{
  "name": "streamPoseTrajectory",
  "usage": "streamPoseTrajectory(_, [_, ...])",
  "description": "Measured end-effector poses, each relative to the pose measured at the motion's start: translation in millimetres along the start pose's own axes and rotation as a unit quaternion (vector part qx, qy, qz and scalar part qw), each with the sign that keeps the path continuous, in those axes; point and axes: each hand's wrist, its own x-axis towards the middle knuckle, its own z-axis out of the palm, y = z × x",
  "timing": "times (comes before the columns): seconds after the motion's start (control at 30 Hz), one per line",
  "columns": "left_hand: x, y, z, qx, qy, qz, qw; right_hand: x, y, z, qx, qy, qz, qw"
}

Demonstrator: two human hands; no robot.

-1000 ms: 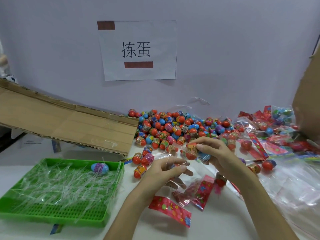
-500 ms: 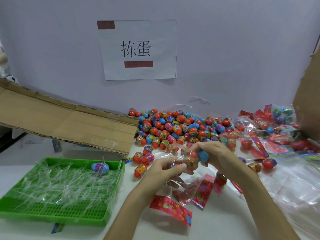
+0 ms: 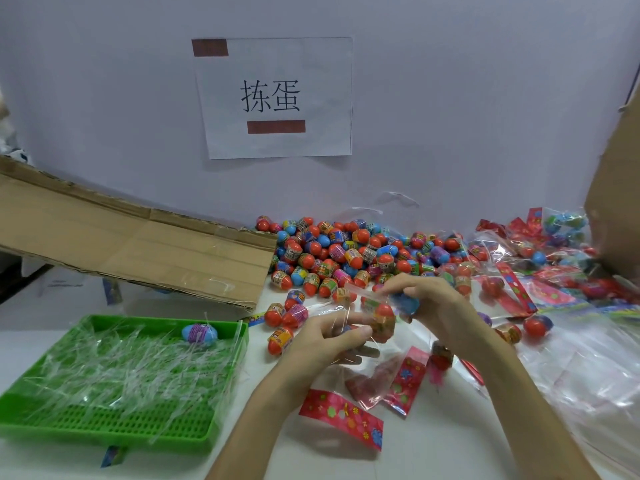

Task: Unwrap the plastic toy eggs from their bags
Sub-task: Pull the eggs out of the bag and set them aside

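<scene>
Both hands work on one clear plastic bag (image 3: pixel 349 306) above the white table. My left hand (image 3: pixel 325 341) pinches the bag's lower end between thumb and fingers. My right hand (image 3: pixel 436 306) grips a blue egg (image 3: pixel 405 303) at the bag's other end. A red-topped egg (image 3: pixel 382 318) with a printed band sits inside the bag between the hands. A heap of loose red, blue and purple eggs (image 3: pixel 346 254) lies behind them against the wall.
A green slotted tray (image 3: pixel 104 420) of clear plastic strips holds one blue-purple egg (image 3: pixel 200 334) at front left. Flat cardboard (image 3: pixel 138 244) leans behind it. Red header cards (image 3: pixel 341 419), empty bags (image 3: pixel 588 375) and filled bags (image 3: pixel 540 251) cover the right; a cardboard box (image 3: pixel 620 209) stands at far right.
The hands have dropped slightly and moved apart a little, stretching the bag. The blue egg has come out further in my right hand, while the red egg stays in the bag.
</scene>
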Motion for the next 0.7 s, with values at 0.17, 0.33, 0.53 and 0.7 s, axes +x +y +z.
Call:
streamPoseTrajectory(0.17, [0,-1,0,-0.025,-0.013,-0.004,1.0,-5,-1,-3,0.076,0.095,-0.069,0.99])
streamPoseTrajectory(0.33, [-1,0,1,-0.015,-0.02,-0.008,1.0,-7,-3,5,0.081,0.112,-0.08,0.987])
streamPoseTrajectory(0.53, [-1,0,1,-0.006,-0.014,-0.021,1.0,-9,-6,14,0.009,0.065,-0.072,0.995])
streamPoseTrajectory(0.7, [-3,3,3,0.002,-0.027,-0.017,0.999,-9,-7,17,-0.028,0.027,-0.058,0.998])
